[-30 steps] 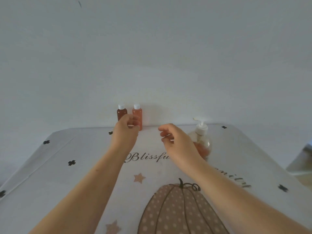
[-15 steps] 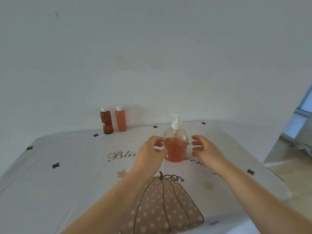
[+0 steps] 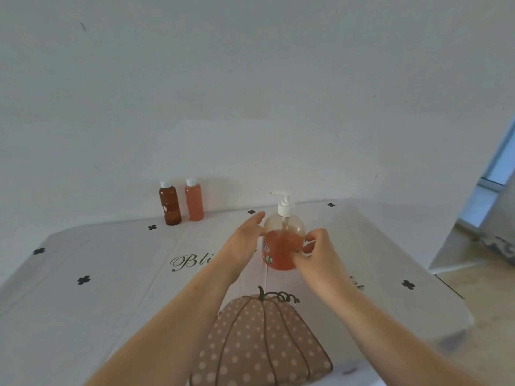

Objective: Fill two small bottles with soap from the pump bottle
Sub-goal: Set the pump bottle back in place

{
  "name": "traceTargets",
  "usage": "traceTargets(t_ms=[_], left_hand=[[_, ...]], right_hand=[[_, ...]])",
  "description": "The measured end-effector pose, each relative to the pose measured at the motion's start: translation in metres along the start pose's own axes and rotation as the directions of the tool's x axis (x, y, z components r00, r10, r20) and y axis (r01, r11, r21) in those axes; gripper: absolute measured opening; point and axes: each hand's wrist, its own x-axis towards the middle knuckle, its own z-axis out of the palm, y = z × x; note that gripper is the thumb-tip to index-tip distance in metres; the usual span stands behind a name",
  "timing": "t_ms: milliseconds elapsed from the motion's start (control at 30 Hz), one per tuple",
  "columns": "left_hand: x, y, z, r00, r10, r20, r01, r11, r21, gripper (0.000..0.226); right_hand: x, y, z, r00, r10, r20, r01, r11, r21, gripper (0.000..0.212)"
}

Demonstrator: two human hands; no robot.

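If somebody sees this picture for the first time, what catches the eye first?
The clear round pump bottle half full of orange soap, mid-table, with the left hand and right hand at its sides. Then the small dark brown bottle and small pale orange bottle, white-capped, by the far wall, and the dotted pumpkin print at the near edge.

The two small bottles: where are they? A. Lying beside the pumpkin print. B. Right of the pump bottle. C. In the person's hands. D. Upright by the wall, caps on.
D: the brown bottle and the orange bottle stand capped at the far edge of the table, by the wall.
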Motion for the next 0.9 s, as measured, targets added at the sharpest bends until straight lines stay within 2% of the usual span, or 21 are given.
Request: traceTargets(t_ms=[133,300,400,533,700,900], left_hand=[[0.007,-0.003,0.000,1.000,-0.024,0.003,0.024,0.992,-0.126,0.021],[0.014,-0.008,-0.014,0.995,-0.003,-0.096,-0.009,0.991,-0.130,0.026],[0.017,-0.009,-0.020,0.992,0.004,-0.128,-0.013,0.997,-0.077,0.032],[0.024,-0.014,-0.028,0.988,0.019,-0.152,-0.029,0.997,-0.065,0.021],[0.038,-0.019,-0.038,0.974,0.035,-0.223,-0.047,0.998,-0.047,0.019],[0.065,-0.024,-0.046,0.969,0.013,-0.246,-0.018,1.000,-0.020,0.039]], right_hand=[[-0.006,-0.006,0.012,0.999,-0.030,0.026,0.029,0.999,0.020,0.058],[0.007,-0.012,0.017,0.994,-0.071,0.084,0.072,0.997,-0.010,0.074],[0.022,-0.016,0.023,0.993,-0.068,0.101,0.063,0.997,0.053,0.074],[0.046,-0.026,0.032,0.989,-0.057,0.133,0.040,0.991,0.127,0.071],[0.082,-0.041,0.048,0.970,-0.121,0.213,0.103,0.990,0.094,0.071],[0.112,-0.055,0.064,0.960,-0.141,0.240,0.119,0.987,0.104,0.070]])
